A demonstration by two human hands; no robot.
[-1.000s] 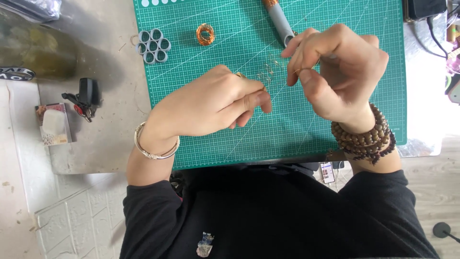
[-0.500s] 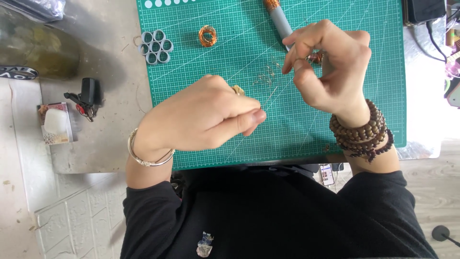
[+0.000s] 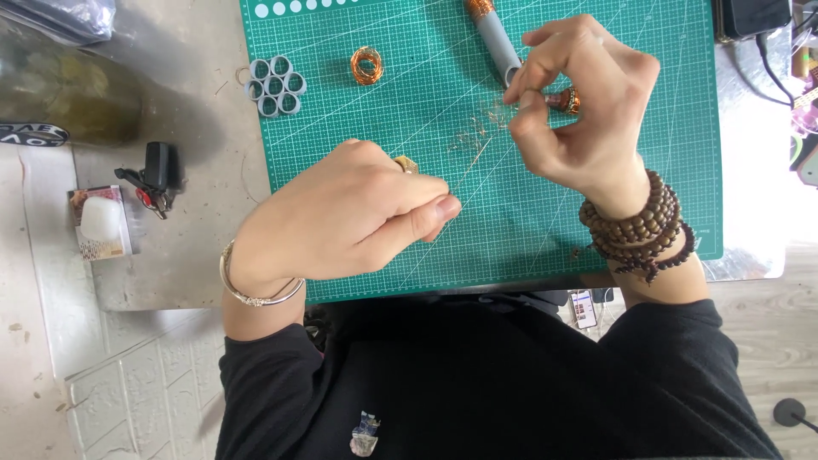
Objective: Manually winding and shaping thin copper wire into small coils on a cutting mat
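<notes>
Pinching thin wire [image 3: 477, 158] btwn both hands [image 3: 358, 217] [image 3: 579, 111] – copper coil [image 3: 367, 65], grey tube [image 3: 498, 44] nearby

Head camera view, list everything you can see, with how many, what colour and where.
Cutting mat: one, green with a grid, on the grey table.
Wire coil: one, copper, upper mat.
Ring cluster: one, grey, seven tubes joined, at the mat's left edge.
Tube: one, grey with a copper end, top of the mat.
Wire scraps: several, thin, mid mat.
Small dark gadget: one, black, on the table's left.
Small box: one, white-topped, far left.
Left hand: silver bangle, closed on a small gold piece.
Right hand: brown bead bracelets, pinching a small copper-wound piece.
</notes>
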